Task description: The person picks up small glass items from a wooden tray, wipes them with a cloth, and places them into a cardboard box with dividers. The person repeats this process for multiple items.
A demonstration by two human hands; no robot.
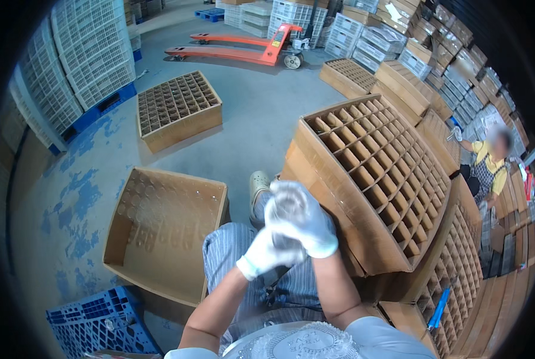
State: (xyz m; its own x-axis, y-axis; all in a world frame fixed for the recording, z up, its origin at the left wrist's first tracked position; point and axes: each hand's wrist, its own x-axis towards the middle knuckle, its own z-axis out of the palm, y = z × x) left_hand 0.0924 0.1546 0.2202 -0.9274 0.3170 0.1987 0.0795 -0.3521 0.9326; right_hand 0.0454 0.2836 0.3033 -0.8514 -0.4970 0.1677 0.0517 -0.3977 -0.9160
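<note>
Both my hands wear white gloves and meet above my lap. My left hand (272,253) closes around the lower part of a clear glass (290,202), blurred by motion. Around its upper part is my right hand (305,220). To the left, an open cardboard box (164,264) holds rows of clear glasses (146,206) at its far side. At my right, a large cardboard box with dividers (321,179) stands tilted, its visible compartments showing brown card.
A divided carton (182,130) stands on the floor ahead, an orange pallet jack (231,54) beyond it. A blue plastic crate (101,327) is at lower left. Stacked cartons line the right, with a blue tool (439,308) on one. A co-worker (487,170) sits at far right.
</note>
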